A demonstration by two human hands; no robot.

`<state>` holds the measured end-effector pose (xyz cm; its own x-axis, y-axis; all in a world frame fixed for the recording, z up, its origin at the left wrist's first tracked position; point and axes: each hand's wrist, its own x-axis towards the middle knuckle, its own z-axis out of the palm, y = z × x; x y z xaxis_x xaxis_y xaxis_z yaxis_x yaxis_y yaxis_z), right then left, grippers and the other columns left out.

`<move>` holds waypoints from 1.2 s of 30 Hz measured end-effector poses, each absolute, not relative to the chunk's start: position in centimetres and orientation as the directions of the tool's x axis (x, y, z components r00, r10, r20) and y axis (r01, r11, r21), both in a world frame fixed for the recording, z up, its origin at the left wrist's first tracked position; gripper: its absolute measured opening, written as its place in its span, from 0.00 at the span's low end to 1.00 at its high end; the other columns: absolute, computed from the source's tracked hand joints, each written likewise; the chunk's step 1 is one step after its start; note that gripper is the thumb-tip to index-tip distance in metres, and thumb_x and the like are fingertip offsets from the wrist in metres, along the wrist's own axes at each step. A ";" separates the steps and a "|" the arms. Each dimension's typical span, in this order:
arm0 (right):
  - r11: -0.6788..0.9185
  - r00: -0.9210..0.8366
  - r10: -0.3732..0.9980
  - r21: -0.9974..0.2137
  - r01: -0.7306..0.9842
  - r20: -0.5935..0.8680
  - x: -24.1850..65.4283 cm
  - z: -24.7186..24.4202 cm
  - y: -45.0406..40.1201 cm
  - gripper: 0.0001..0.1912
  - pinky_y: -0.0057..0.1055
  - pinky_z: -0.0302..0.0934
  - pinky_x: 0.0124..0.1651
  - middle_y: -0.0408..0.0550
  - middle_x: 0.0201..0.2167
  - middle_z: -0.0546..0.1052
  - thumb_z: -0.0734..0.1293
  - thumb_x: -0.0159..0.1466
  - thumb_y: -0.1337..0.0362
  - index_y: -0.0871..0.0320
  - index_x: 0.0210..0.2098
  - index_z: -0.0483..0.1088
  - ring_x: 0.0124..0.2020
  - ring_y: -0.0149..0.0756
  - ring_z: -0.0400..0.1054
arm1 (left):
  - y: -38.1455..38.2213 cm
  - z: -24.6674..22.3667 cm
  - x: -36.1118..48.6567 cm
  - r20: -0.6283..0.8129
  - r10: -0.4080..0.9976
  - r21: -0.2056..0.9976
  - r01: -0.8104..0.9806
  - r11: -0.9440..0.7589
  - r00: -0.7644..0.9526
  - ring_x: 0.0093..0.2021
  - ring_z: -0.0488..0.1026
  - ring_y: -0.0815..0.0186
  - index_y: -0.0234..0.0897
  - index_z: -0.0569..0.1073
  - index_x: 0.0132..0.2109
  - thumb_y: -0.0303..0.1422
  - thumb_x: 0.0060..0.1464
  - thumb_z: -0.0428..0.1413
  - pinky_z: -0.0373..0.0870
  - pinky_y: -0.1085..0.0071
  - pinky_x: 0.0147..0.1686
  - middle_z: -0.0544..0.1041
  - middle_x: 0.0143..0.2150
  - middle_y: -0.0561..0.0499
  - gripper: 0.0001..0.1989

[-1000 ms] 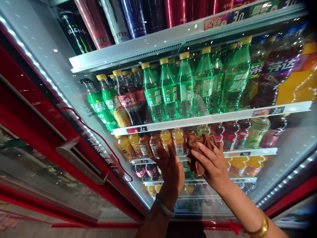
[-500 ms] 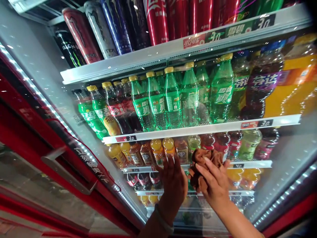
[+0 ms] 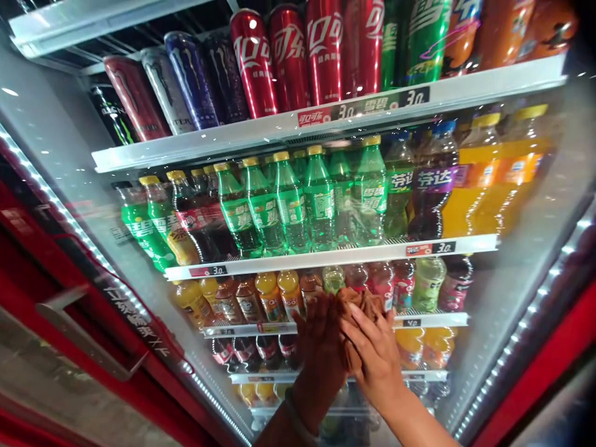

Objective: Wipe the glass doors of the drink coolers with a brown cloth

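My right hand (image 3: pixel 372 341), brightly lit, presses its fingers over a crumpled brown cloth (image 3: pixel 349 304) in front of the lower drink shelves. Some of the cloth is hidden behind its fingers. My left hand (image 3: pixel 321 341) is in shadow and slightly blurred, right beside the cloth, with its fingers stretched upward. Its fingertips reach the cloth's left edge; whether they touch it I cannot tell. A band (image 3: pixel 300 413) circles the left wrist. Behind both hands stand small bottles of orange juice (image 3: pixel 288 292) and a pale green drink (image 3: pixel 428 282).
A lit drinks fridge with white shelves (image 3: pixel 326 257) fills the view. Green soda bottles (image 3: pixel 291 205) and red cola cans (image 3: pixel 254 65) stand above the hands. At the left is a red frame with a metal handle (image 3: pixel 93 335). Light strips (image 3: pixel 526 316) run down both sides.
The view has shifted, so the shelves sit further left and the upper cans show more. My hands have come closer together, with the left now right beside the cloth.
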<state>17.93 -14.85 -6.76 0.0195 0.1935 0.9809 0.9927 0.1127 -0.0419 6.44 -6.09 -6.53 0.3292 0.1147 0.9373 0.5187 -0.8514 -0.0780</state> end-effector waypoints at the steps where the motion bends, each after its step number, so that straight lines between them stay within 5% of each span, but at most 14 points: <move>1: 0.128 -0.028 0.195 0.003 0.992 0.980 18.5 -6.2 -15.1 0.28 0.53 0.35 0.83 0.45 0.68 0.72 0.64 0.68 0.77 0.52 0.65 0.70 0.78 0.40 0.52 | -6.4 -6.2 6.9 0.945 0.104 -0.077 0.518 -0.852 0.310 0.82 0.43 0.60 0.32 0.48 0.79 0.26 0.70 0.46 0.33 0.53 0.82 0.52 0.80 0.41 0.35; 4: 0.121 -0.136 0.204 0.113 0.986 0.970 21.2 -4.0 -16.3 0.25 0.56 0.32 0.83 0.44 0.66 0.74 0.63 0.70 0.75 0.51 0.63 0.71 0.77 0.41 0.54 | -7.4 -5.2 8.4 0.948 0.063 -0.105 0.494 -0.863 0.312 0.82 0.40 0.58 0.28 0.48 0.79 0.25 0.71 0.45 0.32 0.52 0.81 0.47 0.81 0.39 0.34; 11: 0.022 0.055 0.192 -0.060 0.998 0.980 23.9 -6.4 -19.1 0.36 0.54 0.33 0.83 0.47 0.75 0.62 0.64 0.70 0.75 0.50 0.74 0.60 0.79 0.43 0.48 | -10.6 -5.1 12.7 0.912 0.078 -0.106 0.415 -0.904 0.403 0.82 0.39 0.65 0.30 0.46 0.80 0.24 0.71 0.43 0.29 0.59 0.81 0.58 0.79 0.41 0.33; 16: 0.043 -0.110 0.225 0.103 0.994 0.968 27.1 -3.2 -20.8 0.29 0.53 0.30 0.83 0.45 0.65 0.75 0.64 0.72 0.74 0.50 0.70 0.66 0.79 0.39 0.49 | -12.0 -4.8 15.3 0.939 0.076 -0.076 0.418 -0.905 0.335 0.83 0.36 0.59 0.26 0.43 0.80 0.23 0.71 0.43 0.31 0.53 0.81 0.48 0.81 0.36 0.35; 21: -0.024 0.013 0.210 -0.008 1.000 0.978 30.5 -4.0 -23.3 0.33 0.60 0.28 0.82 0.46 0.73 0.66 0.63 0.72 0.73 0.46 0.73 0.61 0.79 0.44 0.49 | -14.2 -3.7 18.5 0.901 0.102 -0.120 0.468 -0.875 0.422 0.79 0.58 0.53 0.35 0.46 0.80 0.27 0.71 0.47 0.42 0.43 0.79 0.61 0.77 0.36 0.35; 24: -0.035 0.106 0.185 -0.101 0.994 0.977 30.4 -7.0 -23.6 0.37 0.58 0.31 0.82 0.48 0.77 0.58 0.62 0.71 0.74 0.48 0.76 0.55 0.80 0.44 0.47 | -15.2 -4.6 20.0 0.888 0.101 -0.134 0.463 -0.876 0.448 0.72 0.70 0.56 0.36 0.41 0.80 0.25 0.72 0.44 0.51 0.48 0.78 0.70 0.73 0.38 0.36; 31: 0.024 -0.074 0.257 0.070 0.997 0.964 34.1 -3.8 -25.1 0.37 0.57 0.34 0.82 0.46 0.72 0.67 0.63 0.69 0.76 0.45 0.74 0.60 0.79 0.43 0.50 | -15.9 -4.3 20.9 0.869 0.175 -0.074 0.471 -0.879 0.463 0.77 0.61 0.46 0.33 0.44 0.80 0.28 0.69 0.48 0.46 0.36 0.77 0.57 0.78 0.32 0.38; 36: -0.084 0.141 0.130 -0.131 0.988 0.982 35.5 -5.8 -26.6 0.37 0.60 0.41 0.81 0.51 0.75 0.62 0.65 0.69 0.73 0.45 0.74 0.59 0.77 0.45 0.54 | -17.1 -3.9 21.9 0.852 0.165 -0.105 0.471 -0.876 0.497 0.75 0.65 0.51 0.34 0.48 0.79 0.29 0.69 0.50 0.42 0.41 0.79 0.64 0.76 0.36 0.37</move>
